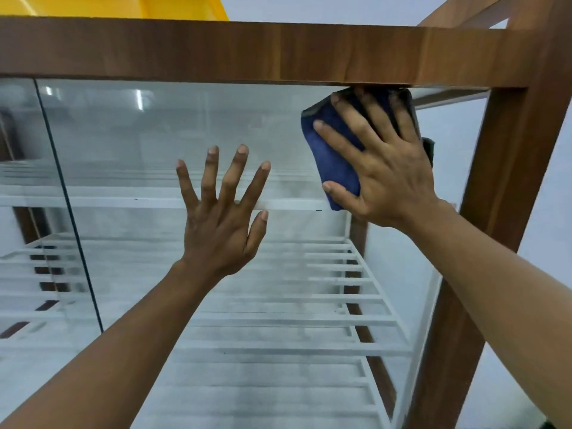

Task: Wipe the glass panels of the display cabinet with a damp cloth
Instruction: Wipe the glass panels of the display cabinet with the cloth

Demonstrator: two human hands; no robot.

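A blue cloth (335,162) is pressed flat against the glass panel (185,125) by the right hand (390,171); the left hand (221,224) is spread, released, holding nothing

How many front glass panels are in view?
2: a narrow panel left of the dark seam; a wide panel right of it, under the cloth. Others may be out of frame.

Shop, likely — wood-framed glass display cabinet (247,51), wire shelves (309,320)
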